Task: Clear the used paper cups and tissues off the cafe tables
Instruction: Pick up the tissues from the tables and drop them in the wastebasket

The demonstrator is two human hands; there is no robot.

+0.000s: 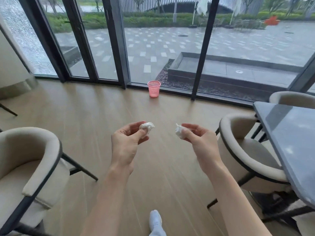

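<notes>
The person is partway through carrying tissue waste to a bin. The left hand [127,138] pinches a crumpled white tissue [147,126] between thumb and fingertips, and the right hand [197,138] grips a second tissue wad [180,132] the same way; both are held out in mid-air above the floor [95,116], well apart from the table [289,133] at the right. The likely target is the pink mesh wastebasket [154,88] standing far ahead by the glass doors [95,48]. The next move calls for walking up to it and releasing each wad over its open rim, since light paper would drift if thrown. The tissues look soft and irregularly balled; the basket is tapered perforated plastic; the floor is smooth pale wood plank; the cream upholstered chairs [30,159] have curved backs on dark metal frames.
</notes>
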